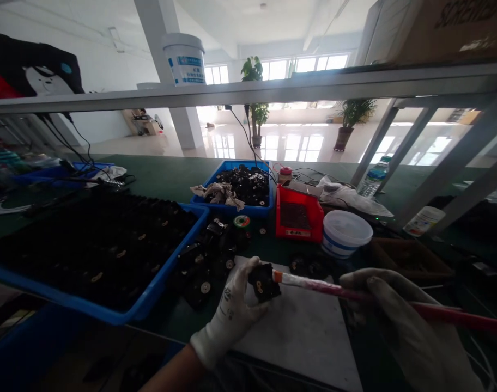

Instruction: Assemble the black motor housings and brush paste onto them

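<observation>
My left hand, in a white glove, grips a small black part with a gold-coloured metal piece on its face. It holds the part above a pale flat board. My right hand, also gloved, is closed round a long red and white stick-like tool. The tool's orange-banded tip meets or nearly meets the right edge of the black part. More black parts lie on the green table left of the board.
A large blue tray of black parts stands at the left. Beyond the board are a smaller blue tray, a red bin, a white tub and a bottle. A metal shelf spans above.
</observation>
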Demonstrator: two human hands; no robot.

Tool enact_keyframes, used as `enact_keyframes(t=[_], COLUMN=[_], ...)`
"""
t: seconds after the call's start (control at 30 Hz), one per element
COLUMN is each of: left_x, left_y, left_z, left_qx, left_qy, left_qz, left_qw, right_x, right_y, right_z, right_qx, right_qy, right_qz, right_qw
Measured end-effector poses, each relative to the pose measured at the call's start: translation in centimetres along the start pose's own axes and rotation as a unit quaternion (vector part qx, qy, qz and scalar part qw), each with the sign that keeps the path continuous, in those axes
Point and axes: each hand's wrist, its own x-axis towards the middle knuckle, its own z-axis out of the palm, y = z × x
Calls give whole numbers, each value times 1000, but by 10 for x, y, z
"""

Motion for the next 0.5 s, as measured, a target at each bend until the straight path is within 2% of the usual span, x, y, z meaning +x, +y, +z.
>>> enact_keyframes(t=[0.07, 0.13, 0.27, 0.4, 0.5], left_x=[-1, -3, -6, -7, -7], left_y=[3, 4, 5, 8, 12], left_z=[-1, -2, -2, -5, -12], left_qx=[5, 10, 22, 21, 7], left_qy=[3, 7, 18, 12, -17], left_qz=[14, 27, 41, 51, 51], left_qw=[1000, 1000, 999, 998, 999], right_x=[-13, -21, -29, -31, -34], right_y=[1, 2, 4, 1, -5], right_z=[13, 22, 31, 40, 46], right_qx=[-19, -64, -144, -156, -160], right_qy=[-3, -15, -81, -112, -149], right_qz=[-11, -51, -146, -195, -274], right_qw=[1000, 997, 975, 962, 937])
